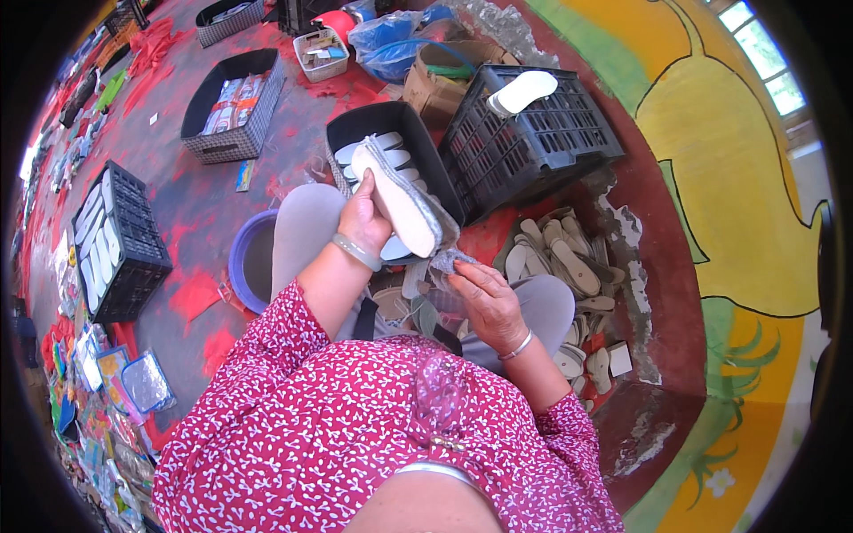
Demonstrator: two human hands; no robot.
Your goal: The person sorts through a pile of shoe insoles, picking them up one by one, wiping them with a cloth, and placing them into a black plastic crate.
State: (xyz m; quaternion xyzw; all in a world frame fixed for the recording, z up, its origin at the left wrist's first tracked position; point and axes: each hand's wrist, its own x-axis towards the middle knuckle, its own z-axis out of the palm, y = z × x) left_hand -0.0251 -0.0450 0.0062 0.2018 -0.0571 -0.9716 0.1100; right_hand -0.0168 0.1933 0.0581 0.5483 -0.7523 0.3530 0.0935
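Observation:
My left hand [364, 218] is closed round a pair of pale insoles [400, 204], thumb on top, holding them tilted over my lap. Clear plastic wrap [449, 263] shows along their edge and bunches at the near end. That loose plastic is pinched in the fingers of my right hand [489, 306]. Just beyond the insoles stands a dark fabric bin [346, 133] with several more pale insoles inside. Between my knees lie further sole-shaped pieces, partly hidden by my hands.
A black plastic crate [524, 147] stands at the right with a white insole [524, 92] on top. Loose soles [569, 253] are piled beside my right knee. To my left are a purple basin [238, 258], another crate [142, 258] of insoles and a checked bin [258, 124].

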